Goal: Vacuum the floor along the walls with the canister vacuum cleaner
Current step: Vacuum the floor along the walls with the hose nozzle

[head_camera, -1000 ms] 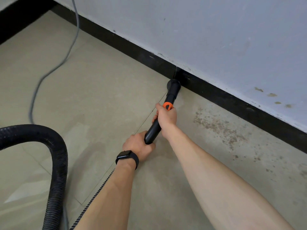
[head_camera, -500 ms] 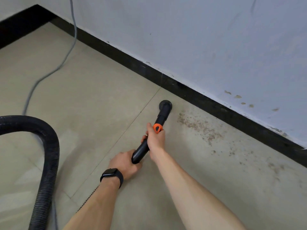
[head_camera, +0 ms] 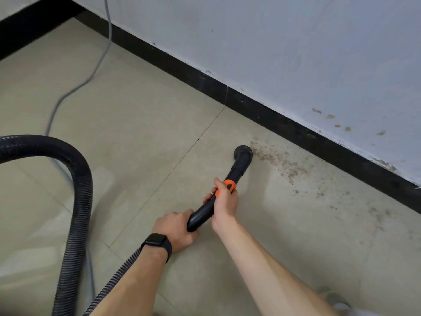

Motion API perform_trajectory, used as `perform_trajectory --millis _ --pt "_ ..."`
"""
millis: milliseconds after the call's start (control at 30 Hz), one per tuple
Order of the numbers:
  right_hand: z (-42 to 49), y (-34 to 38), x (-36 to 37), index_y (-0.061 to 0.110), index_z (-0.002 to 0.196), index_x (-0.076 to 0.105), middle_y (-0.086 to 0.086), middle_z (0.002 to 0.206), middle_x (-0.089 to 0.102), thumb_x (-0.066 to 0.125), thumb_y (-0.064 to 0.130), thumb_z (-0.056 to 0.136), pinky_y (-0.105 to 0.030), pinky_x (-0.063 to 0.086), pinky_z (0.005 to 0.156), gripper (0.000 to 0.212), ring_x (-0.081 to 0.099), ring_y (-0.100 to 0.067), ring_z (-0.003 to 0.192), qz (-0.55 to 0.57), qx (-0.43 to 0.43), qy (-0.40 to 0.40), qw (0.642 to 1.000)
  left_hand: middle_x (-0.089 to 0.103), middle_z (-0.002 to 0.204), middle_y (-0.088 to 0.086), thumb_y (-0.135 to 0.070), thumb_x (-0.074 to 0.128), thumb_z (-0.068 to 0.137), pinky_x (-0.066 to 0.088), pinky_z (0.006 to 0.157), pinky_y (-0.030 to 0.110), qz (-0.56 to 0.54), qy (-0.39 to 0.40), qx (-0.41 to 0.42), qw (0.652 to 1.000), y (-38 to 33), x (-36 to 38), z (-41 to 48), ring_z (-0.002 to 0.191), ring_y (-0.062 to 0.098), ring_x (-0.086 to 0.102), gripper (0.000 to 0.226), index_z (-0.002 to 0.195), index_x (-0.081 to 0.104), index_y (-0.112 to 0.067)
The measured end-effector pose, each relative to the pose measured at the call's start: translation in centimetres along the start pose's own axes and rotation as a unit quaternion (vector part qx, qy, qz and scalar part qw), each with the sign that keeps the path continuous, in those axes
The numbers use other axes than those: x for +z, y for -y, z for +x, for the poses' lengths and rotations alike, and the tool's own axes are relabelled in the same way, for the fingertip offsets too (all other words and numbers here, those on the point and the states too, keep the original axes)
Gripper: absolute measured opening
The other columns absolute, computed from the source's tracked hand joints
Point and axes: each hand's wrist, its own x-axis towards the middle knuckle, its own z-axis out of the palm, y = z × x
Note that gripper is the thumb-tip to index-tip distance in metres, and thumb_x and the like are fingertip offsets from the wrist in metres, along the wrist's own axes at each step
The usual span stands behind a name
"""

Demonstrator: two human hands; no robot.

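Note:
A black vacuum wand point(head_camera: 238, 169) with an orange collar ends in a round nozzle point(head_camera: 242, 152) that sits on the beige tile floor point(head_camera: 136, 124), at the left edge of a brown dirt patch point(head_camera: 282, 163). My right hand point(head_camera: 224, 200) grips the wand just below the orange collar. My left hand point(head_camera: 176, 229), with a black watch on the wrist, grips the wand's rear end where the ribbed black hose point(head_camera: 79, 201) joins. The canister itself is out of view.
A black baseboard point(head_camera: 284, 126) runs diagonally under a pale grey wall point(head_camera: 296, 53), a short way beyond the nozzle. A thin grey power cord point(head_camera: 68, 92) trails across the floor at left. The hose loops wide on the left. More dirt specks lie at right.
The nozzle has been pulled back from the baseboard and shifted right, onto the edge of the dirt patch. Both hands kept their grip on the wand.

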Motion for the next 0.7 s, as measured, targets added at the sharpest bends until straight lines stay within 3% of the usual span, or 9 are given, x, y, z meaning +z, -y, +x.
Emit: perform_trajectory --millis 433,700 --pt "0.2 1.1 -1.6 0.010 0.101 0.050 -0.002 0.064 0.049 0.068 0.015 0.092 -0.025 0.042 0.045 0.021 0.045 -0.016 0.043 -0.017 -0.011 -0.015 1.000 0.060 0.076 -0.006 -0.044 0.054 0.080 0.037 0.058 0.028 0.000 -0.010 -0.009 1.000 -2.4 0.9 0.1 0.067 0.021 0.054 0.018 0.092 0.046 -0.032" --pt "2.4 3.1 -1.7 0.011 0.099 0.050 -0.001 0.062 0.048 0.068 0.015 0.093 -0.024 0.040 0.044 0.020 0.041 -0.014 0.040 -0.032 -0.021 -0.011 0.999 0.065 0.085 -0.001 -0.045 0.055 0.079 0.048 0.065 0.032 -0.010 -0.019 -0.022 1.000 -4.3 2.0 2.6 0.079 0.026 0.063 0.023 0.097 0.049 -0.030"
